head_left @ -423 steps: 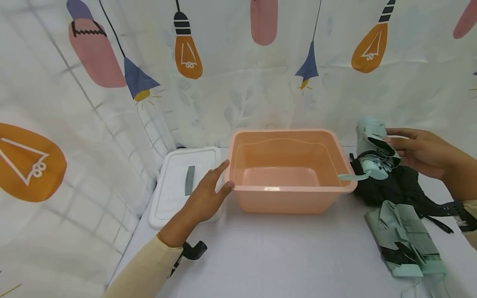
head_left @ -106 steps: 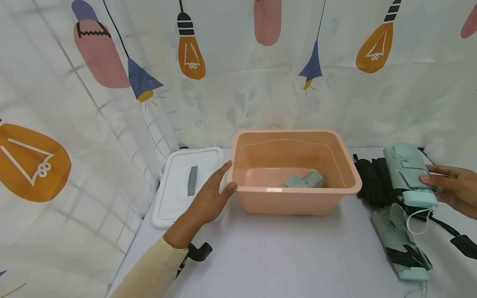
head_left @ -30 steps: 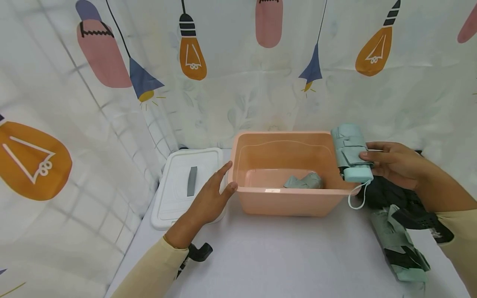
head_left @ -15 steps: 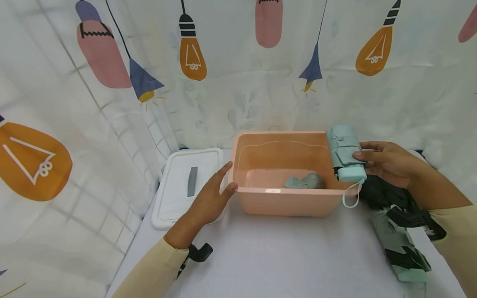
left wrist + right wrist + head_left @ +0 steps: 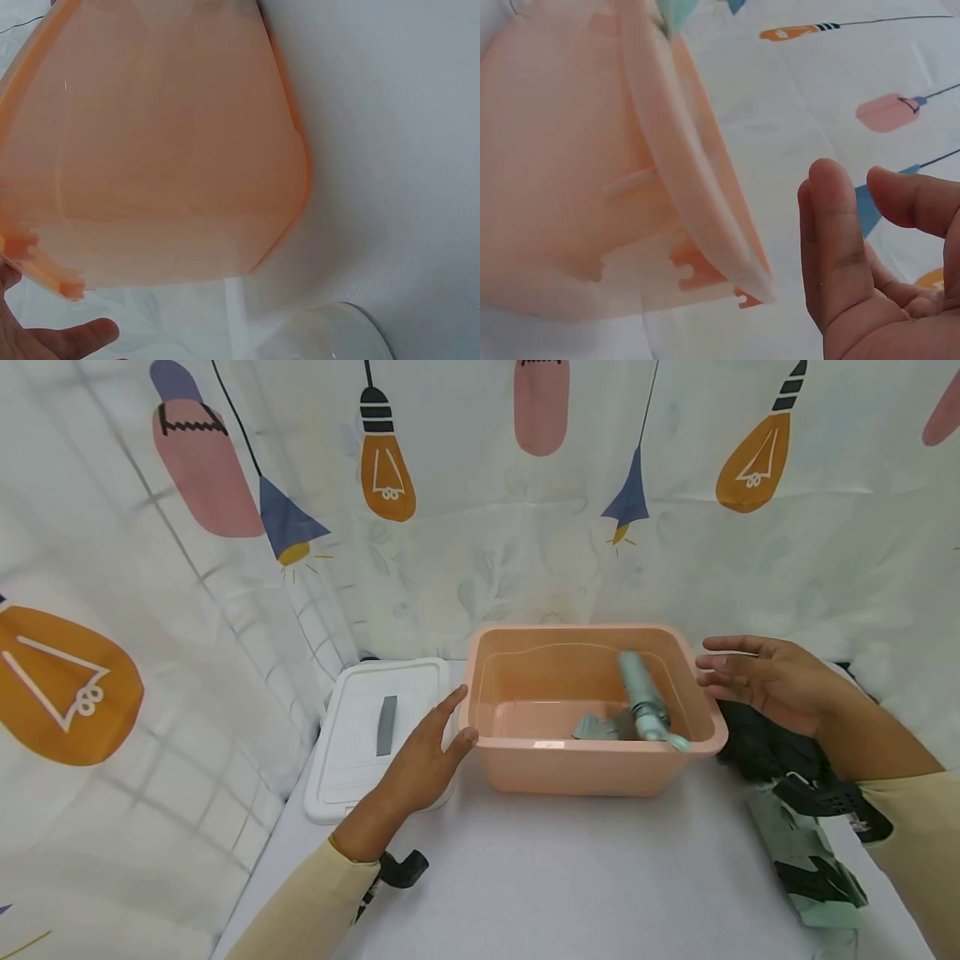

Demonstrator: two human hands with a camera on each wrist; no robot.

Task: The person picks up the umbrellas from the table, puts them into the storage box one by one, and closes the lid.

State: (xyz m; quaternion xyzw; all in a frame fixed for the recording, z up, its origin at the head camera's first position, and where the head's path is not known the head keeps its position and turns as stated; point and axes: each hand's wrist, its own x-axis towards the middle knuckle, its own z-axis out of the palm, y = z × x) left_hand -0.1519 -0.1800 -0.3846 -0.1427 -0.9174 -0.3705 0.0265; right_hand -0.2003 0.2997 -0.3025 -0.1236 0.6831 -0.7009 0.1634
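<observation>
A folded pale-green umbrella (image 5: 642, 693) leans in the peach plastic tub (image 5: 562, 768), its handle end toward the front rim. Beside it, low in the tub, a second grey-green folded umbrella (image 5: 596, 727) shows in part. My right hand (image 5: 780, 681) is just outside the tub's right rim, fingers extended and nothing in them; the right wrist view shows the fingers (image 5: 832, 225) apart from the tub wall. At the tub's left rim, my left hand (image 5: 416, 756) has its fingers spread, fingertips against the edge. In the left wrist view the tub's outer wall (image 5: 165, 150) fills much of the frame.
Right of the tub lies a black folded umbrella (image 5: 757, 743), partly hidden behind my right forearm. Another green folded umbrella (image 5: 806, 852) lies nearer the front. A white lidded box (image 5: 352, 727) stands left of the tub. A patterned curtain (image 5: 480, 527) hangs behind.
My right hand has let go of the pale-green umbrella, which has dropped from above the right rim into the tub. Earlier, the tub held nothing, then one umbrella. My left hand stays at the rim.
</observation>
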